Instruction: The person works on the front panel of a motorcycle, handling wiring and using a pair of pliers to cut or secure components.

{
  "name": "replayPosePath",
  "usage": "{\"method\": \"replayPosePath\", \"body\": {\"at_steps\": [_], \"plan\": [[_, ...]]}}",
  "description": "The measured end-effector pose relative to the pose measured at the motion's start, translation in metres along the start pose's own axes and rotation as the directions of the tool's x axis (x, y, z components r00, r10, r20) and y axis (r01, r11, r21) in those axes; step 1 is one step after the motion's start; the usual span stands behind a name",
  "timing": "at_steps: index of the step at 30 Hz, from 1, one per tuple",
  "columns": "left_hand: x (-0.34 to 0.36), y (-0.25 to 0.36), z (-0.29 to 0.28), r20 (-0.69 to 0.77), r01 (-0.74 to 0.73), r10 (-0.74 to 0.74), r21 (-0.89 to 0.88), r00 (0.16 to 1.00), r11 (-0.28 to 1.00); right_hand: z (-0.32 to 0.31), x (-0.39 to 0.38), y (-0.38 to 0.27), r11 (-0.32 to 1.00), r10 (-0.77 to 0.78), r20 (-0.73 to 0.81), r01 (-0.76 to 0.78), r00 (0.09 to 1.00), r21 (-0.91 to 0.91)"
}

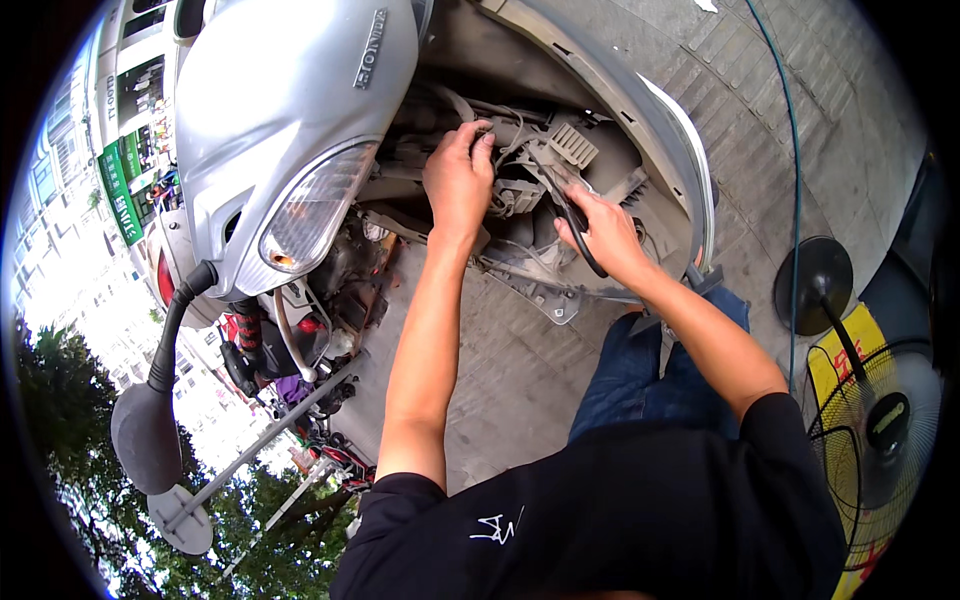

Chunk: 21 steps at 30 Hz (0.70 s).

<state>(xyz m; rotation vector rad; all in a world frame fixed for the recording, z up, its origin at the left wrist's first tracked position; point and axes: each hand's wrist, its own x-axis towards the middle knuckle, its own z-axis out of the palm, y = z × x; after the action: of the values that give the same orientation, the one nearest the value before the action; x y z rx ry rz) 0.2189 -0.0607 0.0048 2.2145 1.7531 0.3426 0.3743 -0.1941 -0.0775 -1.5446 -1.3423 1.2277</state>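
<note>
Evidently the work is on the scooter [290, 90], which stands over the pavement [500, 430] with its silver nose toward the left and part of its body opened up. The open shell [655, 150] curves round at the right, its pale rim framing the exposed parts. A fan [885, 425] stands well apart at the right, and the headlight [320, 205] sits at the left edge of the opening.

Both hands are inside the opening, near each other but not touching. The left hand [460, 180] pinches a small dark piece toward the opening's middle; what that piece is, I cannot tell. The right hand [605, 235] is closed on the black handles of the pliers [578, 232], whose nose points up and left among the parts. Just beside that nose is the finned block [573, 146], and thin pale wires [521, 130] loop between it and the left fingertips.

The step in hand looks like working on the wiring, one side steadying, the other applying the tool. The next move would seem to call for a steady pinch and careful placing of the nose, clear of neighbouring wires.
</note>
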Motion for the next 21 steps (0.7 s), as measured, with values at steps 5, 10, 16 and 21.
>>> {"method": "replayPosePath", "body": {"at_steps": [5, 10, 16, 21], "plan": [[0.02, 0.01, -0.014, 0.201, 0.185, -0.18, -0.009, 0.963, 0.983, 0.003, 0.035, 0.006, 0.966, -0.189, -0.096, 0.168, 0.977, -0.194], [0.03, 0.007, -0.024, 0.392, 0.333, -0.273, -0.092, 0.878, 0.939, 0.009, 0.029, -0.002, 0.97, -0.13, -0.1, 0.106, 0.986, -0.217], [0.032, 0.011, -0.031, 0.479, 0.434, -0.301, -0.194, 0.824, 0.88, 0.025, 0.029, -0.015, 0.971, -0.046, -0.193, -0.001, 0.98, -0.239], [0.033, 0.009, -0.032, 0.513, 0.466, -0.307, -0.214, 0.802, 0.858, 0.035, 0.026, -0.019, 0.978, -0.011, -0.28, -0.047, 0.96, -0.203]]}}
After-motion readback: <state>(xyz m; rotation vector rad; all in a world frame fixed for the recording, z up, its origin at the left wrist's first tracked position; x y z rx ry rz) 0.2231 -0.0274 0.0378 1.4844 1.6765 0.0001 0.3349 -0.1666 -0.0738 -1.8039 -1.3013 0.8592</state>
